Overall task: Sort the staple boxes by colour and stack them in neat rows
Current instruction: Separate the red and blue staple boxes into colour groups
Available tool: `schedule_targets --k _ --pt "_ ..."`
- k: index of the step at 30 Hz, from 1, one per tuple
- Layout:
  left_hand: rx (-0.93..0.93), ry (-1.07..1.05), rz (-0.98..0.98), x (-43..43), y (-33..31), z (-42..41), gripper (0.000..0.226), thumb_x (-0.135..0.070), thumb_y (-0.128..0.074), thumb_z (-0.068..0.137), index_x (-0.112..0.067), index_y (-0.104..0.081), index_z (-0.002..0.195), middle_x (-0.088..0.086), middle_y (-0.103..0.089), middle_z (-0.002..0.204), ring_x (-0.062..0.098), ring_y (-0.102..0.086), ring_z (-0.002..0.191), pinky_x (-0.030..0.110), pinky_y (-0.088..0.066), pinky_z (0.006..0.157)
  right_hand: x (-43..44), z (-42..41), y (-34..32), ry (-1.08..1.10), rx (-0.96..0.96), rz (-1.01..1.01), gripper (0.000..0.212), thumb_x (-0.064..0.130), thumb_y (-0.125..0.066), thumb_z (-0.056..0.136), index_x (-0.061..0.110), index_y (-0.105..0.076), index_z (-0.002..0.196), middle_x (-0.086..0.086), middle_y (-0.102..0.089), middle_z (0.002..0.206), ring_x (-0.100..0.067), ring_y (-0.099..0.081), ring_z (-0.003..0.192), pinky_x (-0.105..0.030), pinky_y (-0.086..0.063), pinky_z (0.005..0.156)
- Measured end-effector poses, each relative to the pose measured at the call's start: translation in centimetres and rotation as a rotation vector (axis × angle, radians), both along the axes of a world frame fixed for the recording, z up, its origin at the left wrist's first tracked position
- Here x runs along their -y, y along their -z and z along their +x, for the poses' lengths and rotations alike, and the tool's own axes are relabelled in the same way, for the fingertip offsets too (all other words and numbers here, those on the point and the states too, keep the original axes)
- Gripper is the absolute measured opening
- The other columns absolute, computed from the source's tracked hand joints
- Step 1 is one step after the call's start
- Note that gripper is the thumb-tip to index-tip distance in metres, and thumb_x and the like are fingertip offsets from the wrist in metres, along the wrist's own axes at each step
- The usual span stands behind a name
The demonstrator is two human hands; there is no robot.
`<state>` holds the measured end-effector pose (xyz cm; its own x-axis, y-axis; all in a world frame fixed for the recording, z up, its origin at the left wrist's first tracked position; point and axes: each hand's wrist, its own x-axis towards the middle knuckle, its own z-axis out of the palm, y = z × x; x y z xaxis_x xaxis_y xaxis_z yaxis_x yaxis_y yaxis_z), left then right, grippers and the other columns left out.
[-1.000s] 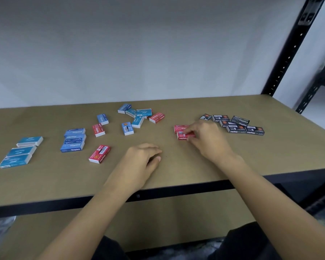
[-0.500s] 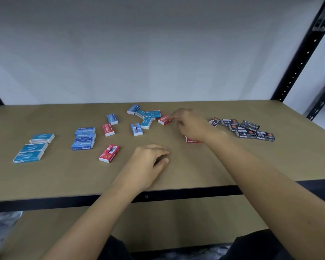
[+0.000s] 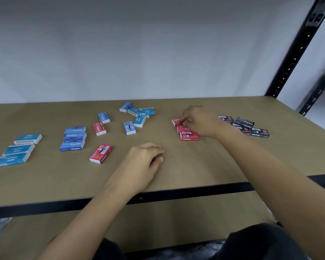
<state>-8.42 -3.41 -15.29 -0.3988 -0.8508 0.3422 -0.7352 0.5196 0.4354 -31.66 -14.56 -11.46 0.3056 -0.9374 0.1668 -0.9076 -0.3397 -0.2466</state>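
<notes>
My right hand point(image 3: 199, 121) pinches a red staple box point(image 3: 176, 121) at the far end of a short row of red boxes point(image 3: 189, 136) right of centre. My left hand point(image 3: 144, 158) rests on the table with fingers loosely curled, holding nothing. Two more red boxes lie apart, one point(image 3: 99, 128) behind the other point(image 3: 101, 153). Dark blue boxes point(image 3: 73, 138) form a row left of them. Light blue boxes point(image 3: 17, 150) form a row at the far left. A loose cluster of blue boxes point(image 3: 137, 114) lies at the back centre. Black boxes point(image 3: 246, 126) sit at the right.
The brown table point(image 3: 214, 166) has a black front edge. A white wall rises behind it. A black perforated shelf post point(image 3: 296, 49) stands at the back right corner.
My right hand reached to the cluster at the back, took a red box from it and brought it to the far end of the red row. My left hand stayed put.
</notes>
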Motion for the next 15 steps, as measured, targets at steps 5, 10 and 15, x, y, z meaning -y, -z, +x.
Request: schedule_targets --k 5,10,15 --pt "-0.001 -0.004 -0.009 -0.1 0.1 -0.1 0.026 -0.022 -0.057 0.094 -0.019 -0.069 0.117 -0.012 -0.062 0.120 0.000 -0.056 0.108 0.001 -0.030 0.090 -2.3 -0.6 0.3 -0.045 0.039 -0.040 0.025 0.011 -0.060 0.091 0.015 -0.074 0.112 -0.003 -0.071 0.108 -0.018 -0.063 0.093 -0.024 -0.042 0.078" --pt "-0.039 -0.026 -0.037 -1.0 -0.1 0.4 0.024 -0.023 -0.060 0.092 -0.019 -0.071 0.113 -0.012 -0.063 0.116 -0.001 -0.057 0.104 0.003 -0.036 0.090 -2.7 -0.5 0.8 0.016 0.110 -0.163 0.025 0.017 -0.066 0.085 0.015 -0.072 0.109 -0.007 -0.068 0.110 -0.026 -0.063 0.102 -0.040 -0.050 0.091" --pt "-0.047 -0.089 -0.105 -3.9 -0.4 4.0 0.020 -0.023 -0.060 0.092 -0.021 -0.072 0.108 -0.016 -0.064 0.109 -0.001 -0.059 0.099 0.019 -0.048 0.086 -4.9 4.5 0.2 -0.111 0.255 -0.164 0.013 0.018 -0.068 0.085 0.017 -0.074 0.097 0.001 -0.067 0.092 -0.011 -0.057 0.079 -0.025 -0.045 0.075"
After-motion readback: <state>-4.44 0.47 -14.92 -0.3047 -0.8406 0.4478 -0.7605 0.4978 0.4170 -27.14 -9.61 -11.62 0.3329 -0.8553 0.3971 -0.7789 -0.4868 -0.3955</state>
